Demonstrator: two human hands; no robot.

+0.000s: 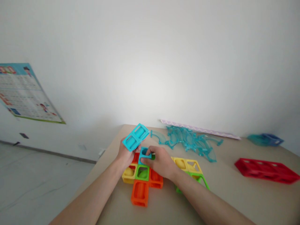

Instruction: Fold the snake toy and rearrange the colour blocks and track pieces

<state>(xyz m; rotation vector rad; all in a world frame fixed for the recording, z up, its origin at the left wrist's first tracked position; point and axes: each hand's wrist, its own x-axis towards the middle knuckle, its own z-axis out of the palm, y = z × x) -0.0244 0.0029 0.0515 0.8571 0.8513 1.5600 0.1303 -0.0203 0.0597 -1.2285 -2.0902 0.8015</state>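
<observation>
My left hand [124, 156] is closed on a light blue two-cell block [132, 142], which is raised and tilted above the table. My right hand [164, 161] pinches a second blue block [142, 156] between thumb and fingers, at the far side of a cluster of joined hollow blocks. In that cluster, a green block [142, 175] sits in the middle and an orange block [140, 190] at the near end. A yellow block [128, 173] lies on the left, beside a red one [135, 158]. An orange-red block [156, 181] is on the right, partly under my right hand.
Yellow blocks [187, 165] and a green block [201, 178] lie right of my right forearm. Clear teal track pieces [187, 140] are heaped at the back, before a pale patterned strip [201, 128] along the wall. Farther right are a long red block [267, 172] and a blue piece [272, 139].
</observation>
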